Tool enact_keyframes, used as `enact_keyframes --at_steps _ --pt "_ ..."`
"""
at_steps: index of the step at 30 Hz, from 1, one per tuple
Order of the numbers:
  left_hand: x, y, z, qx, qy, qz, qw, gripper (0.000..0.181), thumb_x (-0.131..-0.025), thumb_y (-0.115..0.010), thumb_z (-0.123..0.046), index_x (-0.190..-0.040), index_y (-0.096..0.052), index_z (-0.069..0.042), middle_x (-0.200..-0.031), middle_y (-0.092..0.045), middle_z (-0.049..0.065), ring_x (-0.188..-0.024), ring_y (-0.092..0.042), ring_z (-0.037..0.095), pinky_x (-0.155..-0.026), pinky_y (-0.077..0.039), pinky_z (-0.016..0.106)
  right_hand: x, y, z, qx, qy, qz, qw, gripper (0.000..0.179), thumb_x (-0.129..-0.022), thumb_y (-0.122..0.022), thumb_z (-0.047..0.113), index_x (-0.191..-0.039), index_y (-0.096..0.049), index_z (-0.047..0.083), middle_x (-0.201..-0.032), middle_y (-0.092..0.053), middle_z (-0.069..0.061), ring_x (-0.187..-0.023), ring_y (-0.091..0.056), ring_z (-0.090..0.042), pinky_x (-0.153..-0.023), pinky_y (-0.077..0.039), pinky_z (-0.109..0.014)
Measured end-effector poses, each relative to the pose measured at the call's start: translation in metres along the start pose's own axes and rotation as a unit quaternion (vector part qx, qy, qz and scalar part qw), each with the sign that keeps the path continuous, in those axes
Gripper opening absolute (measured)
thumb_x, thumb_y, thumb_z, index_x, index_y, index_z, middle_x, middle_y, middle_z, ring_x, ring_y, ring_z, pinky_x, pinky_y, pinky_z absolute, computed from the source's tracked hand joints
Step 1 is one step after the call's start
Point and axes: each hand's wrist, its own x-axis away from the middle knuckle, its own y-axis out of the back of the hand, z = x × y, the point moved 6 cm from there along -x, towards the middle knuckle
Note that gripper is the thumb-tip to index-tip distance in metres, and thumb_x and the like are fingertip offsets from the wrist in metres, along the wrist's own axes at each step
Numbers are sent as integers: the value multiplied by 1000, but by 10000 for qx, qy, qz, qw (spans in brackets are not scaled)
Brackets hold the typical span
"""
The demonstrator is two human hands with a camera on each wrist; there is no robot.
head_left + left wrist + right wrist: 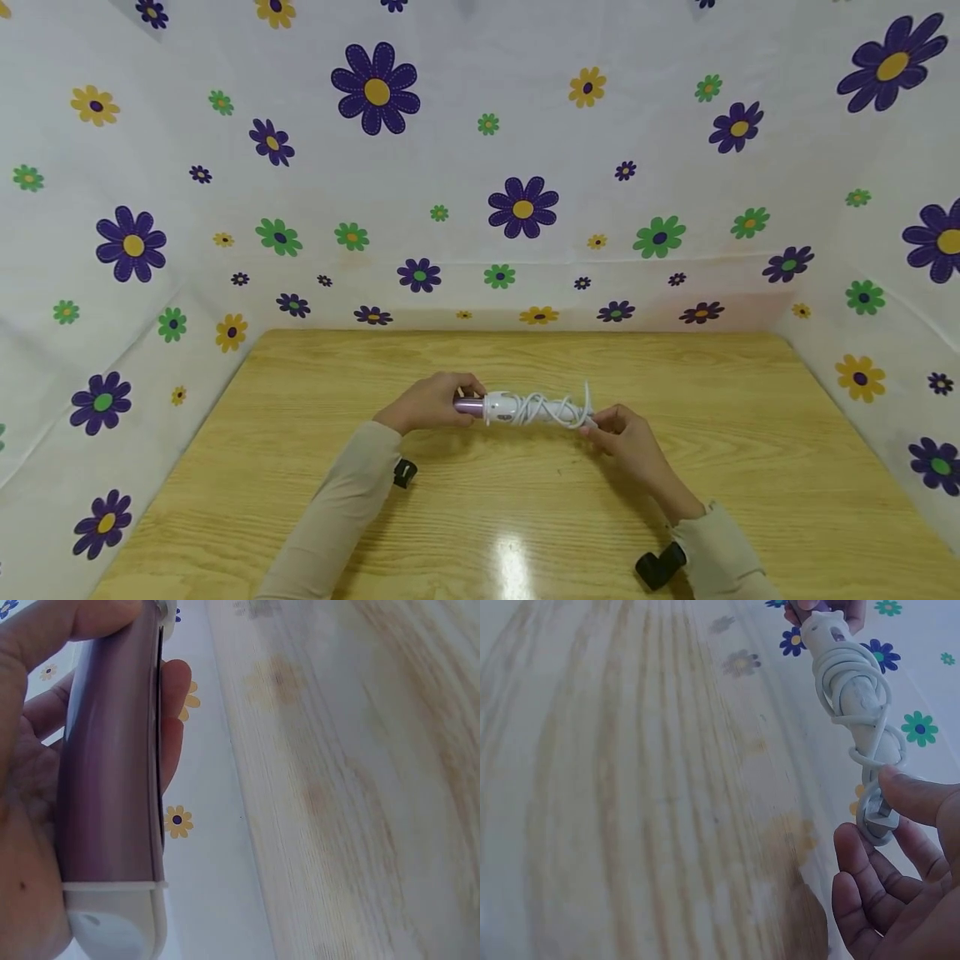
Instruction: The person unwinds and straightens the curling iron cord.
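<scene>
A hair straightener (498, 407) with a white handle and a purple front part is held level above the table, lengthwise between both hands. Its white cord (855, 671) winds loosely round the handle in several crossing loops. My left hand (435, 403) grips the purple part (112, 765), thumb on one side and fingers behind; a thin dark slit runs along it down to a white tip (112, 930). At the handle's other end, my right hand (626, 437) pinches the cord's pale plug (883, 816) between thumb and fingers. One cord loop sticks up beside it.
Underneath is a light wood-grain table (495, 500), with a bright reflection near its front. White cloth (450, 167) printed with purple, yellow and green flowers stands behind the table and along both sides. Black wrist straps (660, 567) show at the beige sleeves (337, 500).
</scene>
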Motion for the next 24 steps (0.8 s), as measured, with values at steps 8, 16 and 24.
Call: enact_keyframes --at_steps 8,16,24 --pt "-1 -2 0 -57 70 27 10000 35 -80 -74 -14 -113 -65 -14 -100 -67 1 -83 -59 10 -78 -49 30 1 0 -1 -9 56 47 10000 30 -90 -67 15 -108 -54 -6 -94 -66 -14 -72 -63 -16 -63 -51 -25" --pt "-1 0 -1 -49 161 82 9998 35 -80 -74 -14 -113 -66 -15 -101 -67 1 -85 -59 11 -80 -50 32 0 0 0 -32 36 112 9999 30 -90 -67 16 -107 -54 -6 -90 -66 -12 -71 -63 -15 -62 -50 -25" --pt "1 -1 1 75 156 88 9998 35 -79 -74 -13 -113 -66 -14 -101 -68 1 -85 -60 10 -80 -50 32 -2 -2 -3 -70 -103 131 9998 29 -91 -66 14 -108 -53 -5 -91 -66 -13 -71 -64 -16 -65 -52 -26"
